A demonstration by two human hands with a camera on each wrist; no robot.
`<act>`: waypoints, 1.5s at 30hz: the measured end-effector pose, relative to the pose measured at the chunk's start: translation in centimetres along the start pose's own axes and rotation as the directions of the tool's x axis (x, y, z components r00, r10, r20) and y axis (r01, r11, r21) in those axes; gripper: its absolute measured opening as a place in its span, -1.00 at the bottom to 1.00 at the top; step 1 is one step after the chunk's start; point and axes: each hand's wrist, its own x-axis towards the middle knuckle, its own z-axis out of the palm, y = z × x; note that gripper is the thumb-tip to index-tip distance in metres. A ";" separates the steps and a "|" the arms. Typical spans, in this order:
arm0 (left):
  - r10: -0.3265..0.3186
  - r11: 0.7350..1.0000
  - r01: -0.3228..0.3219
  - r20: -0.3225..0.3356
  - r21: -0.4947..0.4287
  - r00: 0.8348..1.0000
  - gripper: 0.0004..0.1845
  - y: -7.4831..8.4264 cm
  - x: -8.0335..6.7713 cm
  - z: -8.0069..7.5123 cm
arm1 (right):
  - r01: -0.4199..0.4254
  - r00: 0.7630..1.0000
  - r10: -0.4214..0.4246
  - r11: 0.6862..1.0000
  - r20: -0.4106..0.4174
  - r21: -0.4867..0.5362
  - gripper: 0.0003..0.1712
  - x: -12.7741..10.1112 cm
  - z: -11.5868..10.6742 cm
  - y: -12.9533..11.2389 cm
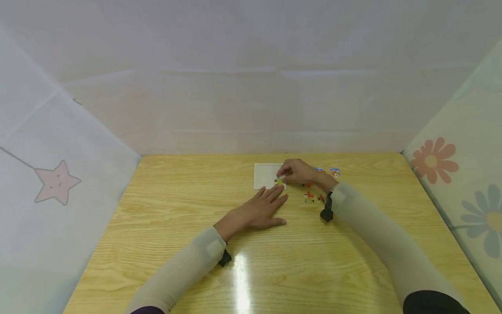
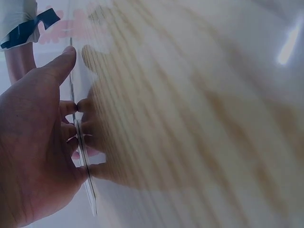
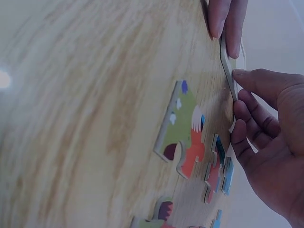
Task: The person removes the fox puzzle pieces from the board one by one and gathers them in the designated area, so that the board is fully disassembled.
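At the far middle of the wooden table [image 1: 176,209] lies a white puzzle tray [image 1: 264,175], and the right hand [image 1: 300,171] pinches a yellow-green puzzle piece [image 1: 279,180] at the tray's near right corner. From the head view the tray looks almost wholly bare (no other piece shows seated in it), so by my judgement the assembly is only beginning and most of it is left. The left hand [image 1: 262,209] lies flat on the table, fingers straight and holding nothing, with its fingertips [image 2: 81,127] touching the tray's near edge as if steadying it. Just right of the tray, partly behind the right wrist, wait the loose pieces [image 1: 313,196], one of them a green and orange piece [image 3: 185,135] lying face up. Nothing blocks the tray; only the right forearm hides part of the loose pile.
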 end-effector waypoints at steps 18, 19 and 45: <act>0.035 0.999 -0.035 -0.007 -0.001 0.999 -0.08 -0.8 -0.5 0.4 | -0.008 1.000 0.008 1.000 0.004 -0.004 -0.77 0.0 0.1 -0.1; 0.034 0.999 -0.034 -0.007 0.000 0.999 -0.08 -0.8 -0.5 0.4 | -0.015 1.000 0.015 1.000 0.007 -0.003 -0.77 0.0 0.1 -0.1; 0.011 1.000 -0.010 0.021 -0.017 1.000 -0.08 -0.4 -0.5 0.0 | -0.089 0.996 0.083 0.977 0.040 0.193 -0.85 0.2 0.1 0.0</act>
